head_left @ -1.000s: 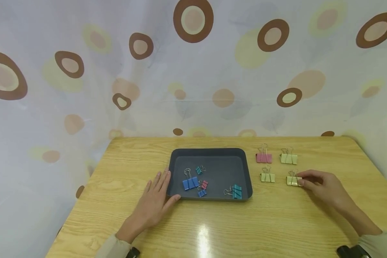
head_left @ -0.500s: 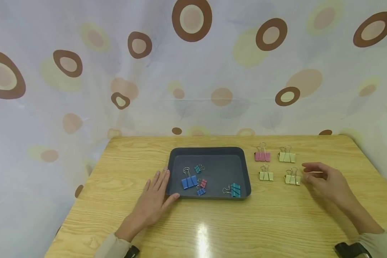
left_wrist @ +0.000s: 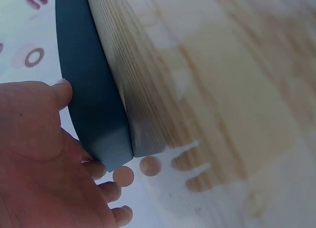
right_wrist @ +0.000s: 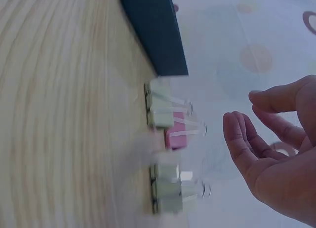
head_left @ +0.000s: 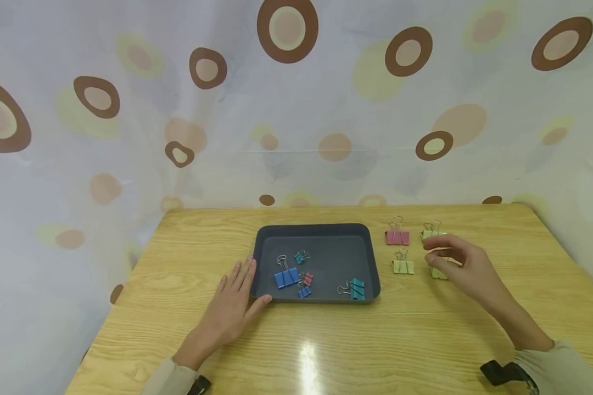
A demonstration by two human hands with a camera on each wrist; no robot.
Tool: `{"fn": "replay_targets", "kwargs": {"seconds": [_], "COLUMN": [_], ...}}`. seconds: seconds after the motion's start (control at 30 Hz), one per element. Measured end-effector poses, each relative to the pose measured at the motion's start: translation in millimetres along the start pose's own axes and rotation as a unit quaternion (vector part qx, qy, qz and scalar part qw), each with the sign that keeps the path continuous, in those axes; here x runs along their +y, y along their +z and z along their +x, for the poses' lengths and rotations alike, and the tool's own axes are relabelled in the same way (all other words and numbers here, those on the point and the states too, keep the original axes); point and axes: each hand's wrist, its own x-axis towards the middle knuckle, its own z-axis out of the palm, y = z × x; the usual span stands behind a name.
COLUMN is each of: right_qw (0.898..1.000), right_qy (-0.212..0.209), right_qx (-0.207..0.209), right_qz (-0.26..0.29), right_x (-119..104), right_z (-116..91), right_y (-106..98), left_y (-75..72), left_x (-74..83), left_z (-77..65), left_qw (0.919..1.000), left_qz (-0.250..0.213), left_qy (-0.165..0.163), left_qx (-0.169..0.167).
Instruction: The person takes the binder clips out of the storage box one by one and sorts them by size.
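My left hand [head_left: 224, 315] rests against the left side of a dark grey tray [head_left: 338, 255], fingers straight, thumb at its front rim. Inside the tray lie binder clips: a large blue clip [head_left: 287, 278], a teal clip [head_left: 357, 288], and small teal [head_left: 302, 257], pink [head_left: 308, 278] and blue clips [head_left: 304, 292]. My right hand [head_left: 466, 274], fingers loosely bent and holding nothing, hovers over a pale yellow clip [head_left: 438, 274], partly hiding it and the yellow clip behind [head_left: 429, 235]. Left of it stand a pink clip [head_left: 397, 237] and another yellow clip [head_left: 403, 267].
The wooden table [head_left: 375, 345] reaches back to a patterned curtain [head_left: 296, 109] that also hangs along both sides. In the right wrist view, the tray's outer wall [right_wrist: 154, 33] stands close to the loose clips.
My right hand has let go of the front right yellow clip, drawn back from it, then risen and moved left above it. The left hand stays at the tray.
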Motion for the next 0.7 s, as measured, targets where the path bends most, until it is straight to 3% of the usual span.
{"fn": "replay_targets", "kwargs": {"seconds": [0.43, 0.6, 0.7], "right_qw": [0.998, 0.995, 0.994], "right_qy": [-0.035, -0.071, -0.07], "right_qx": [-0.033, -0.065, -0.079], "right_qz": [0.035, 0.021, 0.017], "right_x": [-35, -50, -57], "right_z": [15, 27, 33], "right_y": [82, 115, 134], "left_y": [0.4, -1.1, -1.4], "left_x": [0.3, -0.2, -0.9], "left_z": [-2.4, -0.1, 0.1], "left_qw": [0.9999, 0.9999, 1.0], "left_qz": [0.003, 0.005, 0.005], "left_qy": [0.007, 0.008, 0.006], "left_qx": [0.008, 0.006, 0.003]}}
